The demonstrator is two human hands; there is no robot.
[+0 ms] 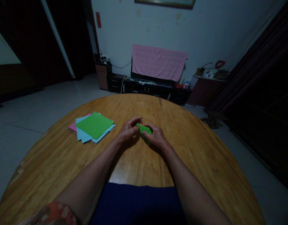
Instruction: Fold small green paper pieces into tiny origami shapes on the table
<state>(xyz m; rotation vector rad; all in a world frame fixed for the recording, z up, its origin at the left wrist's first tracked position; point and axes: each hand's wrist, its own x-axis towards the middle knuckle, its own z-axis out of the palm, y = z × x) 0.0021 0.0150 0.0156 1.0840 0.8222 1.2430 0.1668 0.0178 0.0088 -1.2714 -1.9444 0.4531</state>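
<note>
A small folded piece of green paper [145, 128] is held between my two hands above the middle of the table. My left hand [130, 128] pinches its left corner between thumb and fingers. On the other side, my right hand [156, 136] grips the paper, thumb on the near face and fingers behind. Parts of the paper are hidden by the fingers. Off to the left lies a loose, fanned stack of coloured paper sheets, with a green sheet [95, 125] on top, light blue sheets [81, 135] below it and a pink sheet [73, 127] underneath.
The round wooden table [181, 168] fills the foreground. Beyond it stands a low black cabinet [144, 89] bearing a screen draped with a pink cloth [159, 62]. A small stool [213, 118] stands on the floor past the table's right edge.
</note>
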